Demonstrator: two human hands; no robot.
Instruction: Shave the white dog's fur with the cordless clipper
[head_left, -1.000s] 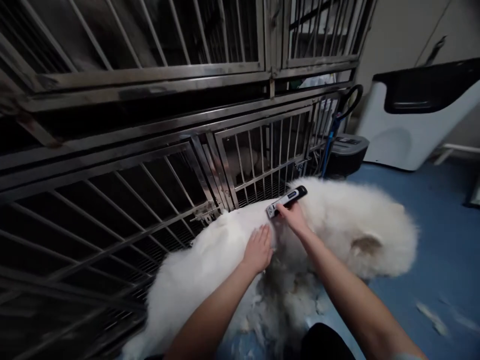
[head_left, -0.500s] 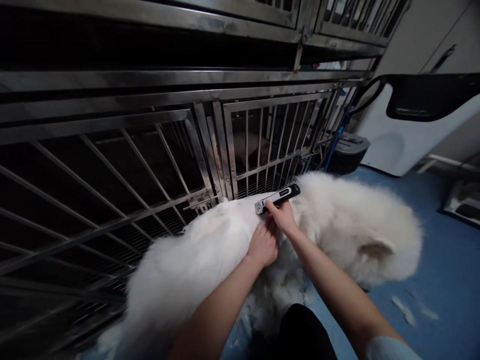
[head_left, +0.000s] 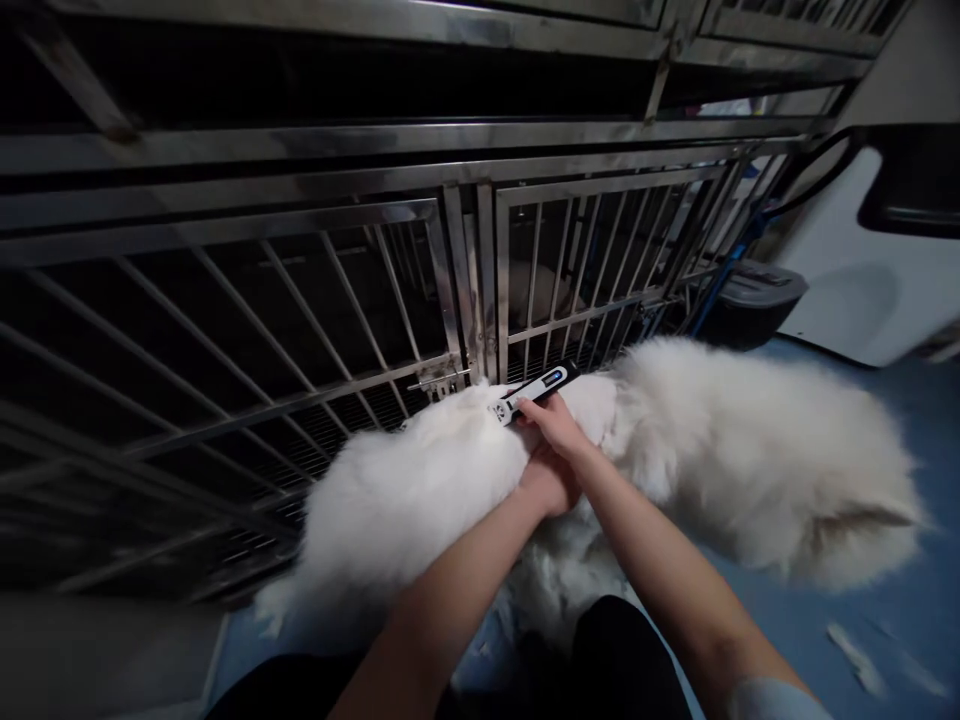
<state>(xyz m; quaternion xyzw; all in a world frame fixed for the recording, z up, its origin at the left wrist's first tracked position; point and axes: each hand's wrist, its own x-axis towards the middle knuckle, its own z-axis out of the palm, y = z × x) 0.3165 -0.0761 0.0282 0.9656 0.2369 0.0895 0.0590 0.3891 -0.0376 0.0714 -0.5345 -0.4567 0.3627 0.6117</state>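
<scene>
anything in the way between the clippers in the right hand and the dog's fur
Nothing visible: the right hand holds the clippers with their head at the white dog's fur. The left hand is below, partly hidden; the metal cage stands beyond the dog.

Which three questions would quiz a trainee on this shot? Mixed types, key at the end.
1. Which hand holds the clippers? a) left b) right c) both together
2. True or false: the white dog has its head toward the left edge of the picture.
3. Fill in the colour: the floor is ____.

Key:
1. b, the right hand.
2. False, the head is toward the right edge.
3. Blue.
</scene>
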